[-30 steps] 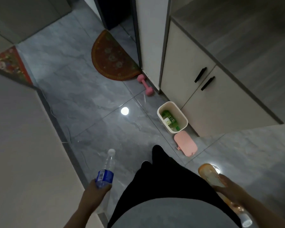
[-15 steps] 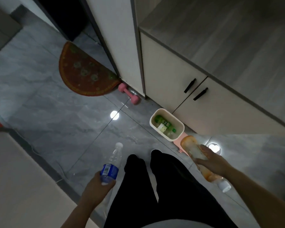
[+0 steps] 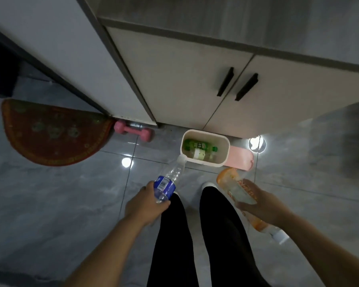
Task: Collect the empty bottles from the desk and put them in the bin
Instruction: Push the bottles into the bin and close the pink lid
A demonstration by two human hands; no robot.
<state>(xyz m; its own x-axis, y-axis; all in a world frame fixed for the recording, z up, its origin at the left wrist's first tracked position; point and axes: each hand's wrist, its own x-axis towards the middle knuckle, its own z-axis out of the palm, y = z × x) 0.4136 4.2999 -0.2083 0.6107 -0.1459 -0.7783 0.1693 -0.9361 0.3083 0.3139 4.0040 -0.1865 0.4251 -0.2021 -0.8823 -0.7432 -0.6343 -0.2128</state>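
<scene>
Nearest the camera, above the black-trousered legs (image 3: 195,235), both hands are loaded: the left hand (image 3: 142,204) has its fingers (image 3: 164,203) wrapped round the base of a clear bottle (image 3: 171,179) with a blue label, cap pointing forward at the bin, and the right hand (image 3: 259,204) has its fingers clamped across an orange bottle (image 3: 234,187), whose white cap sticks out behind the wrist. Neither bottle has been let go yet, so the drop is the step left for these two. Just beyond the feet, on the grey floor (image 3: 71,193), the white bin (image 3: 226,146) stands against the cabinet (image 3: 184,83) with a pink lid (image 3: 241,158) beside it; a green bottle (image 3: 197,145) and at least one more clear one already lie inside, so part of the job looks done. Whether more bottles wait on the tabletop cannot be told, as it is out of view. Further left lie a pink dumbbell (image 3: 133,131) and a mat (image 3: 52,131). Compared with half a second ago, the bin sits closer and squarer ahead, the clear bottle's cap now reaches its near rim, and the orange bottle has come round to the bin's right corner.
</scene>
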